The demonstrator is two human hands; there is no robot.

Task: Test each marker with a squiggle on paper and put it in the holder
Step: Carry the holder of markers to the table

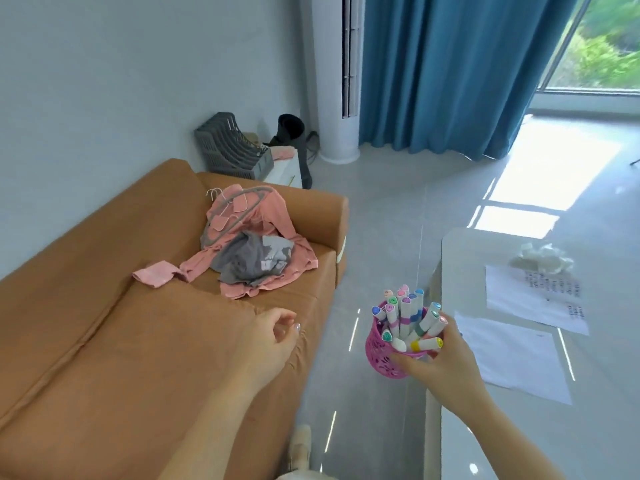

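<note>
The lower barrels of the markers (pixel 405 315) are hidden inside the pink holder (pixel 379 356), whose near side is covered by the right hand (pixel 441 363). The printed text on the paper (pixel 540 299) is blurred beyond reading. The worktop (pixel 606 427) is cut off by the right edge.

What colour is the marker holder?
Pink, with cut-out openings, the marker holder shows best in the head view.
</note>
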